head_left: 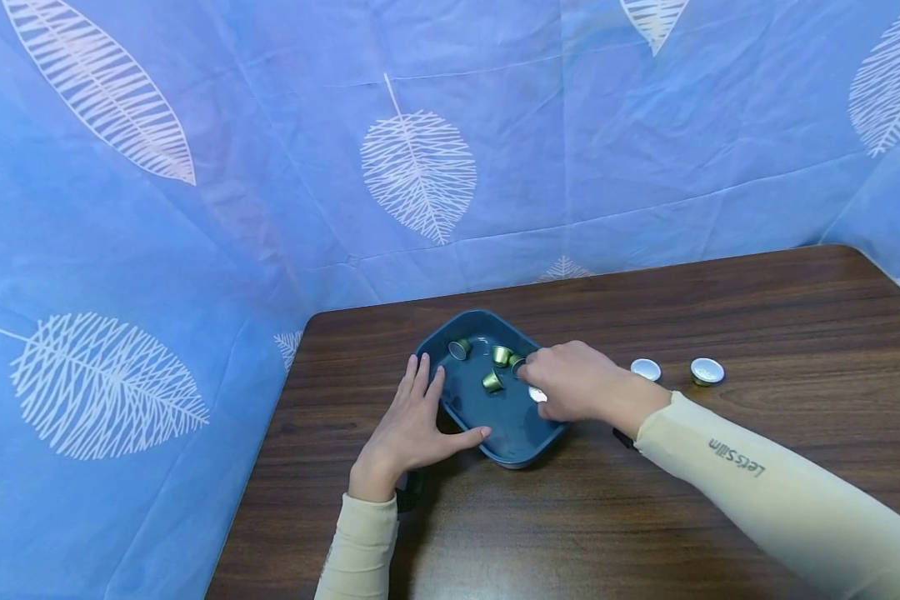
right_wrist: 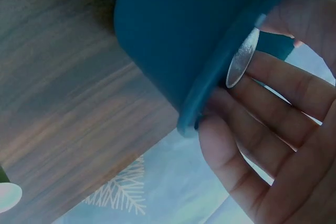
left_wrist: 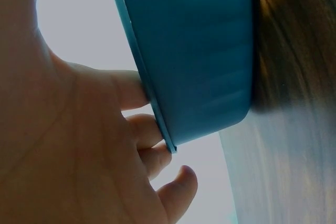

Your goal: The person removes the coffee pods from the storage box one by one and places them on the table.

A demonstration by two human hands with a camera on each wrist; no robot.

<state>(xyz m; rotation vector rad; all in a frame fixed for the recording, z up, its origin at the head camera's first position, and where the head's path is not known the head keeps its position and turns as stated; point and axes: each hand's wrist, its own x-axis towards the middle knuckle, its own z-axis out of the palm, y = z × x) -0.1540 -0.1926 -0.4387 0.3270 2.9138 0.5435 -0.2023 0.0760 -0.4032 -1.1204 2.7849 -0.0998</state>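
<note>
A dark blue plastic basin (head_left: 506, 433) stands on the table, holding several green coffee capsules (head_left: 492, 382). My right hand (head_left: 579, 381) reaches over its right rim with fingers inside, pinching a capsule with a silver lid (right_wrist: 244, 59); the capsule's body is hidden by the hand and rim. My left hand (head_left: 412, 417) spreads along the left side, fingertips resting at the rim and thumb pointing to the near edge. From the left wrist view, fingers of the left hand (left_wrist: 94, 129) touch the basin's lip.
Two capsules stand lid up on the brown wooden table (head_left: 570, 533), right of the basin: a nearer-in capsule (head_left: 646, 369) partly behind the right wrist, and an outer capsule (head_left: 707, 371). A blue leaf-patterned cloth (head_left: 510, 167) hangs behind the table and along its left.
</note>
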